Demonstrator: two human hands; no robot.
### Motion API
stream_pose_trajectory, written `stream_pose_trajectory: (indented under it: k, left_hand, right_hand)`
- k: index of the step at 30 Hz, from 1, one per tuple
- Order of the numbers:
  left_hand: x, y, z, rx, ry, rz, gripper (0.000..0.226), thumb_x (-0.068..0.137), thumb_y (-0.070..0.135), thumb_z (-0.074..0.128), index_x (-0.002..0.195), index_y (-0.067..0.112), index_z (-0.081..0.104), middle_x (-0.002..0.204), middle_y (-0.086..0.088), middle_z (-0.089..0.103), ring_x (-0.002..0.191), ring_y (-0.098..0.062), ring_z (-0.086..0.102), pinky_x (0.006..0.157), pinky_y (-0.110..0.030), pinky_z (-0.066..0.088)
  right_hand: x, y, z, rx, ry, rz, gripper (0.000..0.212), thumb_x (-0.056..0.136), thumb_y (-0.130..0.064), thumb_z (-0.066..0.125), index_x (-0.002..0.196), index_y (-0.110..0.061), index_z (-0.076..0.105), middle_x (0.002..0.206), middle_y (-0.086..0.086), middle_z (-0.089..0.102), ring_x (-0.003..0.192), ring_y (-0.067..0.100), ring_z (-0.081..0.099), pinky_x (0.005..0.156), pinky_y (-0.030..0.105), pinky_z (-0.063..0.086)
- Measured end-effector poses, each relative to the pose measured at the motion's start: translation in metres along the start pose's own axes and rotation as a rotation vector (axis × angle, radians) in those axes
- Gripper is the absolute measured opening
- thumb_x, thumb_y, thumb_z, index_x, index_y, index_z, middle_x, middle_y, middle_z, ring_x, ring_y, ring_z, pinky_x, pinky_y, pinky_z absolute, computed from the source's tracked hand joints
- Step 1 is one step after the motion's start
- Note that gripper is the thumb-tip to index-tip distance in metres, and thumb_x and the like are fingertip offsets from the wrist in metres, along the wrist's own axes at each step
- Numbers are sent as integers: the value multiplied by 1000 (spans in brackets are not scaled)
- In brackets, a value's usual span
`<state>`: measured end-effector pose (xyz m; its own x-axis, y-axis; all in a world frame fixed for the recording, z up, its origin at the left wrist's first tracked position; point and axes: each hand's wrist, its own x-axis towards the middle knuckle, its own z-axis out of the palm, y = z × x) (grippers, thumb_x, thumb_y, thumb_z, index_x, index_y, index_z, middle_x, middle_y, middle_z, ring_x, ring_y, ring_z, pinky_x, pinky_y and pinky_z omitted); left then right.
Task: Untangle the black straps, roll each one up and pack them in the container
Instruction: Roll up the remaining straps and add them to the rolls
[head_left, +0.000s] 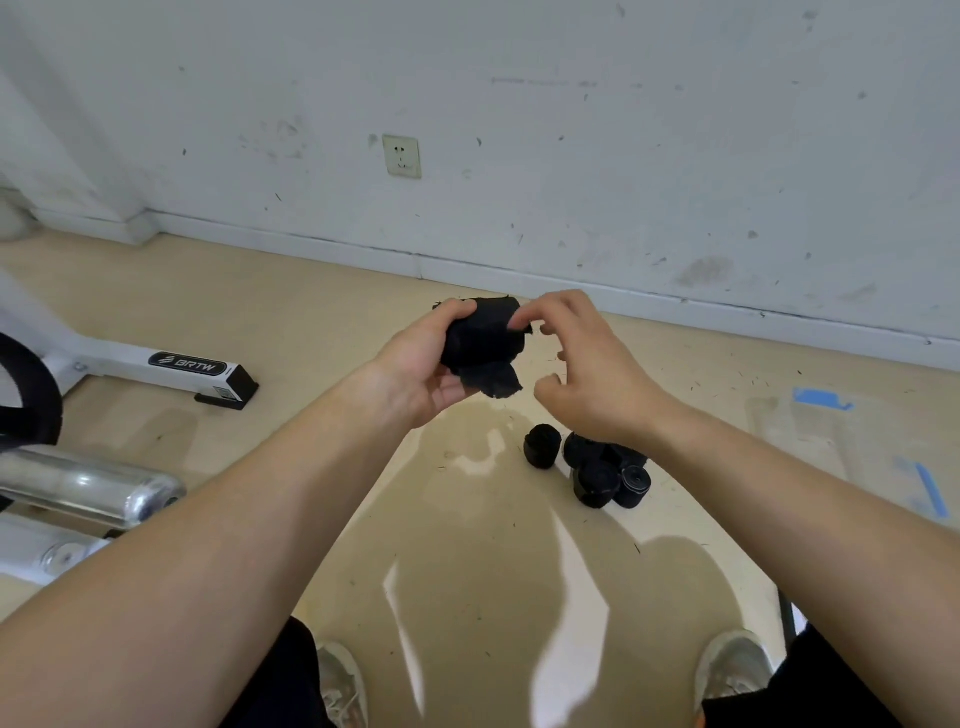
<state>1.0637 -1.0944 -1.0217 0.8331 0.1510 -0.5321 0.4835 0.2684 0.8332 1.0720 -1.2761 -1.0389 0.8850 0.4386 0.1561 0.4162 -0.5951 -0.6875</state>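
Black strap, half rolled, sits mid-frame w/ a frayed loose end hanging at its 6 o'clock. L hand grips it from 9 o'clock, thumb over top, fingers curled under. R hand at 3 o'clock pinches its upper edge btwn thumb & forefinger. Finished rolls lie clumped on the tan floor at 5 o'clock of the hands, a lone roll just beside the clump's 9 o'clock. White machine base at far 9 o'clock.

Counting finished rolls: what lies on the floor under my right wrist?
A cluster of rolled black straps lies on the floor, one roll standing apart at its left. The right wrist covers the cluster's far edge, so more may hide.
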Motion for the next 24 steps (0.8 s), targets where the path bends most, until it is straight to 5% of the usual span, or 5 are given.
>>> stream_pose_trajectory:
  k: [4,8,12,15,24]
  left_hand:
    - [2,2,-1,-44,-8,3,20,94,33,70,98,14,66,71,-7,75,75,-25,74,71,-34,64]
    - [3,-3,2,-21,-28,-22,19,93,32,70,100,14,67,70,-7,76,72,-25,75,74,-35,65]
    - [2,-12,9,-12,-87,-42,16,96,27,67,103,13,67,87,-10,74,80,-27,74,78,-37,64]
    - [1,-17,13,-20,-116,-46,19,96,27,68,110,13,67,97,-14,72,87,-30,76,79,-37,64]
    - [-6,-15,20,-74,-196,-83,14,99,24,66,105,11,63,104,-22,71,110,-39,72,90,-38,61]
  right_hand:
    - [-7,-2,5,-162,-34,-99,38,80,-17,75,110,-36,59,124,-14,38,115,12,40,88,39,50]
    - [-2,-6,10,-162,120,-157,9,87,-22,77,91,-27,71,109,-13,50,105,13,44,85,41,48]
    - [5,-6,5,-140,154,-135,8,85,-19,77,86,-24,71,101,-13,49,102,16,46,82,36,45]
    - [9,-1,3,-53,200,-84,13,85,-18,77,82,-26,67,100,-12,49,104,16,46,84,20,39]
    - [12,10,11,149,261,46,12,96,-12,63,95,-18,53,120,2,48,105,11,49,83,1,34]
